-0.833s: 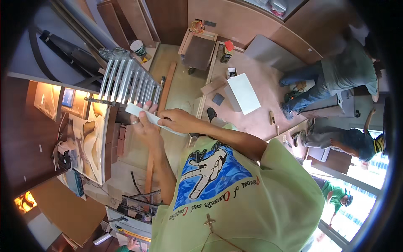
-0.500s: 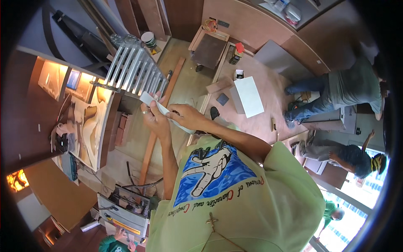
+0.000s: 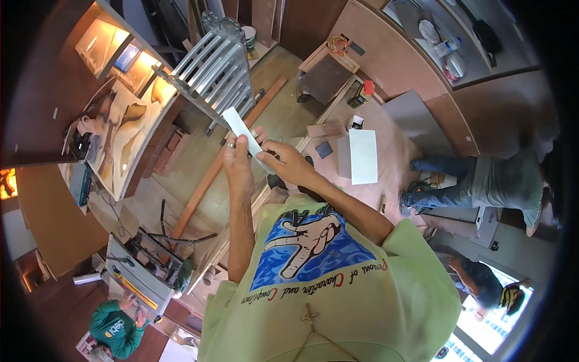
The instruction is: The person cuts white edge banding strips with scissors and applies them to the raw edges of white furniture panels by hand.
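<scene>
A narrow white strip point(image 3: 239, 125), flat and stiff-looking, is held in front of my chest. Its upper end sticks out free beyond my fingers. My left hand point(image 3: 239, 168), with a ring on one finger, is closed around the strip, thumb on top. Lower along the same piece, my right hand point(image 3: 287, 161) grips it with thumb and bent fingers. The strip's lower end is partly hidden by the right hand. Just past the strip stands a folded aluminium ladder point(image 3: 226, 75).
A long wooden plank point(image 3: 199, 193) lies on the floor left of me. To the right, a white board point(image 3: 363, 158) rests on a low platform, near a tin with a red top point(image 3: 360, 93). A person in green point(image 3: 114, 327) works at a saw table point(image 3: 140, 274); two others are at right.
My view has turned, so the ladder, the white board and the saw table sit elsewhere in the picture. Both hands keep hold of the strip, which now points more steeply upward.
</scene>
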Demonstrator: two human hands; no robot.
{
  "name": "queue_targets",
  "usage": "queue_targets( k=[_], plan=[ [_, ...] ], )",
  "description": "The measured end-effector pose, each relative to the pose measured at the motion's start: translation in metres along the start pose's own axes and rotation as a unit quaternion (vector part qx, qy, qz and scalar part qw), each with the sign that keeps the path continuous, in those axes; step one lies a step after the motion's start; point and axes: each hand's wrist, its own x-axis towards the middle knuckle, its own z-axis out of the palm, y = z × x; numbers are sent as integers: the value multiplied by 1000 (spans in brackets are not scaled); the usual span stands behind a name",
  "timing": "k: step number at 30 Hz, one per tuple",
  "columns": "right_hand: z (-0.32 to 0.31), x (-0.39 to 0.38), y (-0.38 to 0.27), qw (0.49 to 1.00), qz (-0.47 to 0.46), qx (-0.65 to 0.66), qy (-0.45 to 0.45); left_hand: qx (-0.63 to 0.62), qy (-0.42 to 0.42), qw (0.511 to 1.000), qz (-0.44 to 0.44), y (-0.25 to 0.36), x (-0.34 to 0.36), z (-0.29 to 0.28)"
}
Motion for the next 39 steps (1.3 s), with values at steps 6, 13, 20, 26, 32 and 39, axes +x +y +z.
queue_targets(
  k=[6, 13, 20, 26, 32, 39],
  plan=[
    [7, 0, -7, 999, 17, -17, -37, 5, 4, 1000, 15, 0, -8, -13],
    [17, 3, -9, 998, -7, -10, -59, 27, 4, 1000, 6, 7, -8, -31],
    [23, 7, -8, 997, -20, -41, -67, 4, 23, 1000, 2, 8, -7, -35],
    [24, 12, -3, 995, -32, -54, -76, 9, 24, 1000, 2, 13, -6, -34],
    [22, 15, -2, 999, -14, -16, -43, 11, 41, 999, -10, 5, 0, -35],
    [13, 14, 13, 999, 23, 36, 27, 28, 18, 999, -24, 4, 13, -23]
  ],
)
